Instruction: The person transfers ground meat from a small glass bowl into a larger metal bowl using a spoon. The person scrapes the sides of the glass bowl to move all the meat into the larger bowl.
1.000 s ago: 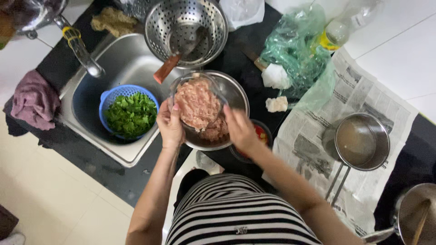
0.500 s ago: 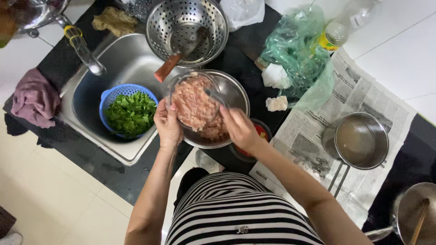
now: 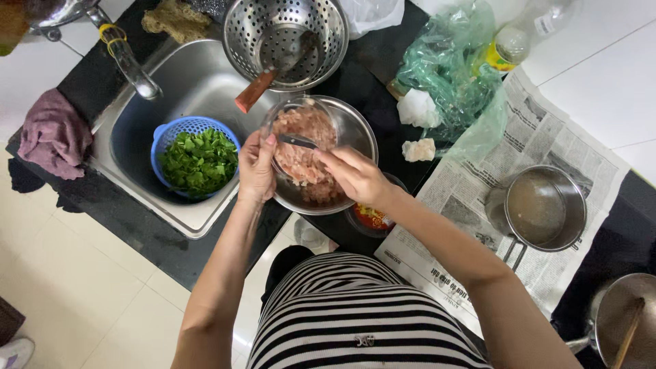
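Your left hand (image 3: pixel 256 167) grips the tilted glass bowl (image 3: pixel 301 137), mouth facing lower right. Your right hand (image 3: pixel 355 174) clamps 1 utensil (image 3: pixel 297 142), long axis pointing left.

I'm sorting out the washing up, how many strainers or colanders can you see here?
2. A steel colander stands on the counter behind the metal bowl, with a wooden-handled utensil in it. A blue plastic strainer of chopped greens sits in the sink. More could lie out of view.
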